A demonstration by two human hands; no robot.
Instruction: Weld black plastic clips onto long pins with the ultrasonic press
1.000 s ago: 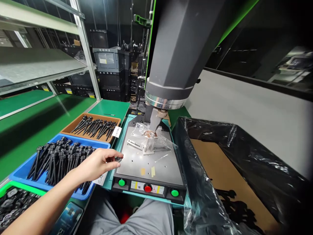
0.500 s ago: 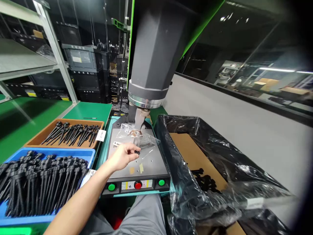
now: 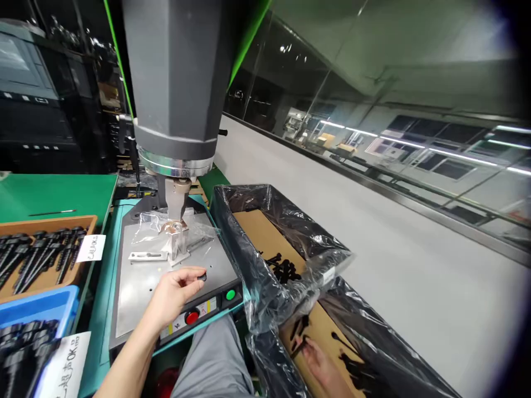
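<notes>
My left hand is over the front of the machine's metal plate, pinching a small black piece between thumb and fingertips. Beyond it, a clear fixture block stands on the plate under the metal horn of a large grey press head. Clear plastic film lies around that block. Down at the lower right, my right hand reaches into a box lined with black plastic. Its fingers are closed on a black rod-like part, with similar black parts beside it.
On the left, an orange tray and a blue tray hold many black ribbed stems with heads. Another plastic-lined box with black parts stands right of the machine. A red button and green button face me.
The view has swung to the right. My left hand has drawn back from the fixture toward the plate's front edge, still pinching the small black piece. My right hand has come into view in the lower box.
</notes>
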